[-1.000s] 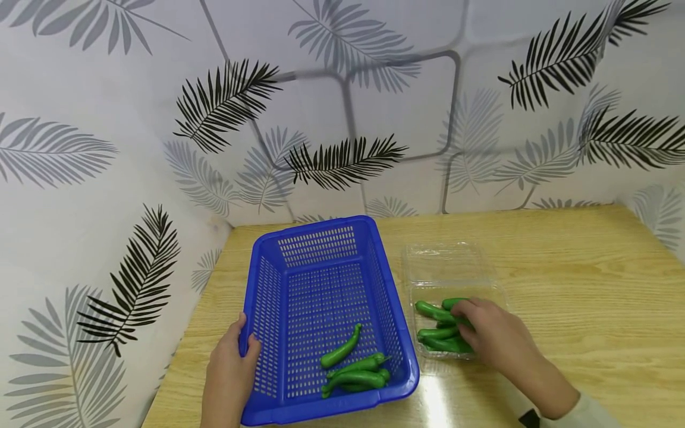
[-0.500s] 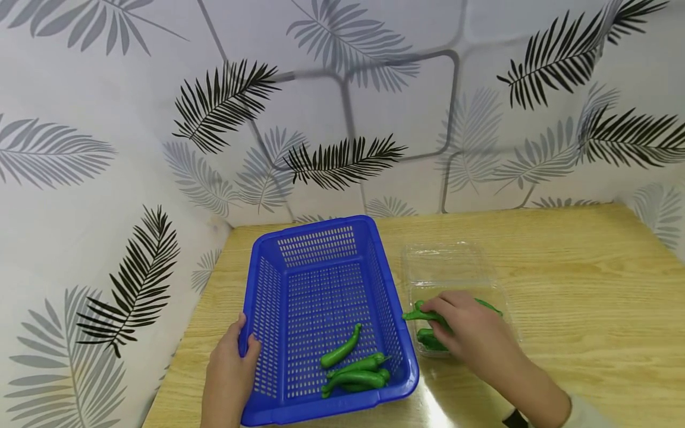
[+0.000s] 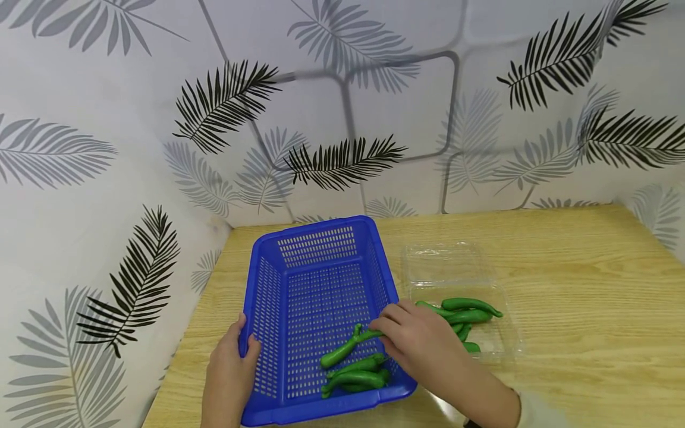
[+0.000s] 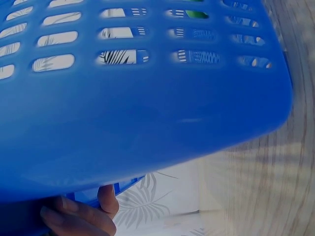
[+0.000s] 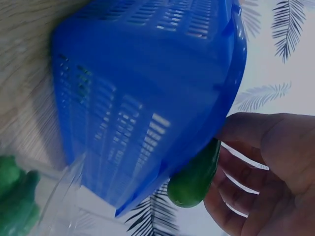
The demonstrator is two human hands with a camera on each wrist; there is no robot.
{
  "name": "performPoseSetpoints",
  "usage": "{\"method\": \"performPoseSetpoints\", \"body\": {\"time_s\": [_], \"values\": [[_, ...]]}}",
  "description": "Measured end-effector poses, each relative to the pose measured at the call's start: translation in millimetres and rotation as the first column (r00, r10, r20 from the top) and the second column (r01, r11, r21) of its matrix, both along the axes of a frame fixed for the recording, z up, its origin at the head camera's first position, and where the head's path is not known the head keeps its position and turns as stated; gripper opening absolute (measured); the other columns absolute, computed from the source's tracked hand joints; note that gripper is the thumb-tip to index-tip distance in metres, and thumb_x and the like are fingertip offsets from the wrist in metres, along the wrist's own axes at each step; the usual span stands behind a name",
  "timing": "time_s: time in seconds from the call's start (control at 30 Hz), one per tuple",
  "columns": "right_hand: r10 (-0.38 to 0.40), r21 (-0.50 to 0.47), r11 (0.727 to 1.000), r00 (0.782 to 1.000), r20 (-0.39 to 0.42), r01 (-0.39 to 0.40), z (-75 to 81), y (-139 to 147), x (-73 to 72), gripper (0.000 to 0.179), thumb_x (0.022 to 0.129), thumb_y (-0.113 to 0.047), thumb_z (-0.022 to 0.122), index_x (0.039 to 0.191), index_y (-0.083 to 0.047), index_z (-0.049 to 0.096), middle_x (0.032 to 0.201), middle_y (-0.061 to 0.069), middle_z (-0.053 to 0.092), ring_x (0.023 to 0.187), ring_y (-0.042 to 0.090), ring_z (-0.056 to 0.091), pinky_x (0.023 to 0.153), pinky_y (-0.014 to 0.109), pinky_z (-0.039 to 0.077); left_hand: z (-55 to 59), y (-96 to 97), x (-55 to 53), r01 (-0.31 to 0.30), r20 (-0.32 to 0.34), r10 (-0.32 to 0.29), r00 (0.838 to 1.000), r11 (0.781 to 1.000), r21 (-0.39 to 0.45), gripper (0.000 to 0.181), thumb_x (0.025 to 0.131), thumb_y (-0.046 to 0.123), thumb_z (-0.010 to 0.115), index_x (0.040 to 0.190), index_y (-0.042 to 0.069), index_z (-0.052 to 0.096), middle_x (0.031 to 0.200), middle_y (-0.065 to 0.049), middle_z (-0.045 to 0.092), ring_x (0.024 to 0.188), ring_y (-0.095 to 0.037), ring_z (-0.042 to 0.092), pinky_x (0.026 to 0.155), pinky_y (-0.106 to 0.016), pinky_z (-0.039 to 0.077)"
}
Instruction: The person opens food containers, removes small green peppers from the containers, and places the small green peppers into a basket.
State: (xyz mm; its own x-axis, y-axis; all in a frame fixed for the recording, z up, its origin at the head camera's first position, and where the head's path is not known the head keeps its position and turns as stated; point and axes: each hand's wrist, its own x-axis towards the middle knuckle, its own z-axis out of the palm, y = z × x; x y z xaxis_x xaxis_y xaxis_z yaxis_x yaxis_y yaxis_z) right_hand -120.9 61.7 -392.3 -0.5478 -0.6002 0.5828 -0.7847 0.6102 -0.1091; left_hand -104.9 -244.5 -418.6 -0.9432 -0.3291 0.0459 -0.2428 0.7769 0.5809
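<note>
Two pepper groups (image 3: 473,316) — blue basket's side (image 3: 378,270) between, leaf-print wall (image 3: 396,113) behind.

The right hand (image 3: 423,342) has swung left from the clear box (image 3: 446,263) to the basket's (image 3: 381,246) right rim, bringing a pepper (image 5: 197,177) along; behind it, the box's right-hand peppers (image 3: 470,305) have come into sight.

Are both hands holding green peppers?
No: only the right hand holds a green pepper, while the left hand grips the edge of the blue basket.
</note>
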Motion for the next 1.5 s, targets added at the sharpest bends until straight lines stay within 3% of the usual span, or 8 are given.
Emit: {"method": "performPoseSetpoints", "body": {"time_s": [0.3, 0.43, 0.73, 0.83, 1.07, 1.27, 1.5], "values": [[0.093, 0.042, 0.995, 0.996, -0.016, -0.092, -2.7, -30, 7.2, 0.018, 0.075, -0.009, 0.072, 0.090, -0.017, 0.068, 0.084, -0.008, 0.060, 0.075, 0.010, 0.054, 0.063, 0.021, 0.047, -0.6, 0.8, 0.6, -0.003, -0.010, 0.003, 1.000, 1.000, 0.002, 0.051, 0.092, 0.018, 0.048, 0.139, 0.000, 0.040, 0.135, -0.023, 0.045, 0.122, -0.040, 0.044, 0.097, -0.055, 0.034], [0.139, 0.077, 0.987, 0.989, 0.053, -0.142, -8.0, -38, 10.3, 0.017, 0.077, -0.011, 0.072, 0.093, -0.018, 0.068, 0.086, -0.008, 0.059, 0.078, 0.009, 0.055, 0.067, 0.020, 0.048, -0.8, 0.6, 0.0, -0.004, 0.003, 0.004, 1.000, 1.000, 0.003, 0.051, 0.092, 0.018, 0.047, 0.139, 0.000, 0.039, 0.136, -0.023, 0.045, 0.122, -0.040, 0.044, 0.097, -0.055, 0.034], [0.093, 0.138, 0.982, 0.972, 0.217, -0.125, -16.9, -42, 8.1, 0.019, 0.081, -0.016, 0.071, 0.099, -0.019, 0.067, 0.092, -0.009, 0.061, 0.086, 0.008, 0.057, 0.069, 0.019, 0.049, -0.6, 0.7, -1.2, 0.004, 0.019, -0.004, 1.000, 1.000, 0.017, 0.052, 0.093, 0.019, 0.046, 0.141, 0.001, 0.037, 0.138, -0.022, 0.043, 0.124, -0.039, 0.042, 0.099, -0.054, 0.033], [0.082, 0.134, 0.983, 0.951, 0.300, -0.127, -19.0, -42, 6.1, 0.019, 0.081, -0.017, 0.071, 0.100, -0.019, 0.067, 0.092, -0.009, 0.061, 0.085, 0.007, 0.057, 0.066, 0.020, 0.049, 0.1, 0.5, -1.7, 0.005, 0.023, -0.005, 1.000, 1.000, 0.021, 0.052, 0.093, 0.019, 0.045, 0.141, 0.001, 0.036, 0.138, -0.022, 0.043, 0.124, -0.038, 0.042, 0.099, -0.054, 0.033], [0.059, 0.160, 0.974, 0.867, 0.495, -0.158, -20.0, -44, -4.5, 0.016, 0.080, -0.017, 0.071, 0.096, -0.020, 0.070, 0.092, -0.012, 0.063, 0.084, 0.005, 0.059, 0.065, 0.024, 0.051, 1.6, 0.2, -2.0, -0.007, 0.042, 0.005, 0.999, 1.000, 0.030, 0.053, 0.094, 0.019, 0.044, 0.142, 0.001, 0.034, 0.138, -0.022, 0.042, 0.125, -0.038, 0.041, 0.098, -0.054, 0.033], [0.013, 0.250, 0.954, 0.857, 0.515, -0.164, -21.5, -47, -11.8, 0.012, 0.080, -0.017, 0.071, 0.092, -0.020, 0.072, 0.091, -0.011, 0.065, 0.083, 0.007, 0.061, 0.065, 0.027, 0.051, -0.1, -0.2, -1.8, -0.005, 0.045, 0.003, 0.999, 0.999, 0.033, 0.053, 0.094, 0.019, 0.044, 0.143, 0.002, 0.034, 0.139, -0.022, 0.042, 0.125, -0.038, 0.040, 0.098, -0.054, 0.033], [0.017, 0.261, 0.949, 0.859, 0.512, -0.175, -23.0, -48, -12.5, 0.010, 0.080, -0.019, 0.071, 0.090, -0.021, 0.072, 0.088, -0.013, 0.064, 0.080, 0.005, 0.060, 0.065, 0.027, 0.051, 0.7, -0.5, -1.6, -0.005, 0.042, 0.004, 0.999, 1.000, 0.029, 0.053, 0.094, 0.019, 0.044, 0.142, 0.001, 0.034, 0.138, -0.023, 0.043, 0.124, -0.038, 0.041, 0.097, -0.054, 0.034]]}}
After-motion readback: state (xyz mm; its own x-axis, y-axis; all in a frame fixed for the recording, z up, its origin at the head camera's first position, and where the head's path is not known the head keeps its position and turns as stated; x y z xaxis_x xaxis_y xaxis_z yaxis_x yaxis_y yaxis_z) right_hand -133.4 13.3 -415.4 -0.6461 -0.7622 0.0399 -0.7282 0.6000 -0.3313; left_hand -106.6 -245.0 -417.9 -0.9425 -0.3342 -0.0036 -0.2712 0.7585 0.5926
